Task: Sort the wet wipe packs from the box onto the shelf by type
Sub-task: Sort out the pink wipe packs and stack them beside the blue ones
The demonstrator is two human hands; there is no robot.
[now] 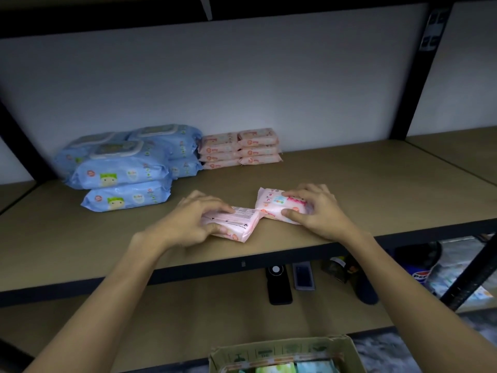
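Box (285, 356) below me w/ more packs. My left hand (193, 219) and right hand (314, 208) each grip a pink pack (236, 222) near shelf (349, 184) front edge; a careless shove could drop one off the edge.

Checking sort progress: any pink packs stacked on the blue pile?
No: the pink stacks stand beside the blue packs, to their right, on the shelf.

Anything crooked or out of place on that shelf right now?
Mostly tidy. The blue packs and pink stacks sit grouped at the back. Only the two pink packs under the hands look askew: the left pack lies label-side down and angled, its corner meeting the right pack.
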